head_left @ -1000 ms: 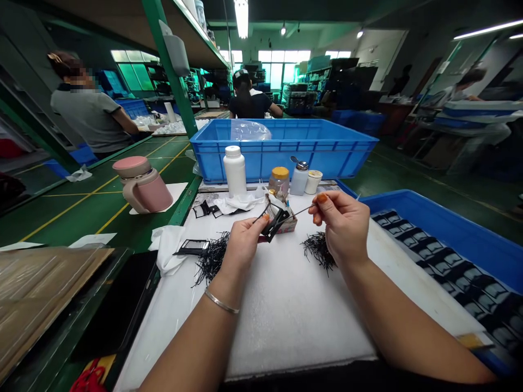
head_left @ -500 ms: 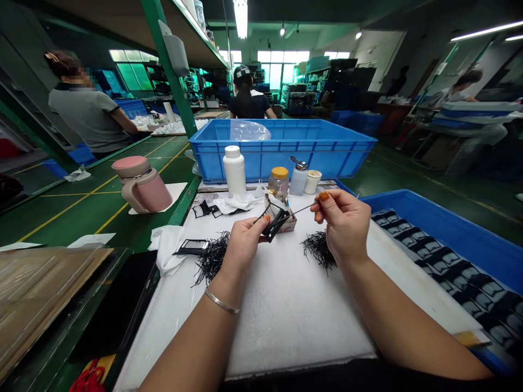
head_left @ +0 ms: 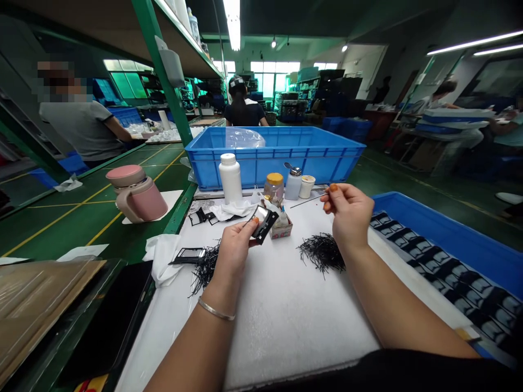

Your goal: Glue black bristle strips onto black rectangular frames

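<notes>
My left hand [head_left: 233, 245] grips a small black plastic frame [head_left: 265, 224] with a pale window, holding it tilted above the white work surface [head_left: 286, 310]. Pinched between thumb and finger of my right hand [head_left: 350, 213] is a thin dark strip [head_left: 306, 202], pointing left and apart from the frame. One pile of short black strips [head_left: 321, 251] lies below my right hand. Another pile [head_left: 204, 268] is partly hidden behind my left wrist, and a second black frame [head_left: 190, 255] rests beside it. A small open box [head_left: 281, 230] stands just beyond the held frame.
Across the back stand a white bottle [head_left: 230, 179], a yellow-lidded jar [head_left: 274, 188], a dispenser bottle [head_left: 293, 184] and a large blue crate [head_left: 278, 163]. To the right, a blue tray [head_left: 445, 218] holds rows of black parts. A pink mug [head_left: 139, 196] is left; co-workers sit beyond.
The strip in my right hand has come away from the frame, moving slightly right. My left hand has turned the frame so its window shows. The whole view has shifted a little.
</notes>
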`<state>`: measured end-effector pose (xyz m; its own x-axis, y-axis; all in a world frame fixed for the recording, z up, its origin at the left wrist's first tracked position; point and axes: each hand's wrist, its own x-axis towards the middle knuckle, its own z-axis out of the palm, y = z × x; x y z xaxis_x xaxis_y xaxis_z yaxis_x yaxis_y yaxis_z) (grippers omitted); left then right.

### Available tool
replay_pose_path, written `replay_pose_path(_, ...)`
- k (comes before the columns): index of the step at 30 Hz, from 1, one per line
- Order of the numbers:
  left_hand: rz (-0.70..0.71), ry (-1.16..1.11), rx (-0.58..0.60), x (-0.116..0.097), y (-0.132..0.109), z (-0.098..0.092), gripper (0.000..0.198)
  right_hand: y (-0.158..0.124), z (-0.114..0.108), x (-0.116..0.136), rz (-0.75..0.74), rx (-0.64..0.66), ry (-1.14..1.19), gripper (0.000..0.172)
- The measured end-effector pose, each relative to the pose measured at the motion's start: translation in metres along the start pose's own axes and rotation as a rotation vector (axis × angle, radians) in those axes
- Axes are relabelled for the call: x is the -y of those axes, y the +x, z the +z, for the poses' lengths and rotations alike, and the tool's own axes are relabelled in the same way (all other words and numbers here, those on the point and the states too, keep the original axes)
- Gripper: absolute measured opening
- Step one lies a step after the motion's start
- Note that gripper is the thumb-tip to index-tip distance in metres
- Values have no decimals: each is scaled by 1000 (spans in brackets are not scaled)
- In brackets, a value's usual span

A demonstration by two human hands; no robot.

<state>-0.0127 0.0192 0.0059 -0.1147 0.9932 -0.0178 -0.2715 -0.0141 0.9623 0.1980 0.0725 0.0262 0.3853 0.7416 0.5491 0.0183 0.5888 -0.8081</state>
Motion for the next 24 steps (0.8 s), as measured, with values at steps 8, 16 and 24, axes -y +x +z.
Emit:
replay_pose_path(8, -4, -65, -67, 0, 7, -8, 39, -2, 24, -14, -46, 288, -329, 29)
replay_pose_path(16, 0, -52, -58, -1, 4, -5, 38, -17, 35, -18, -134, 509, -569, 22)
replay_pose_path(24, -5, 13, -16, -3, 3, -2, 39, -16, 30, 1, -75, 428, -380, 24)
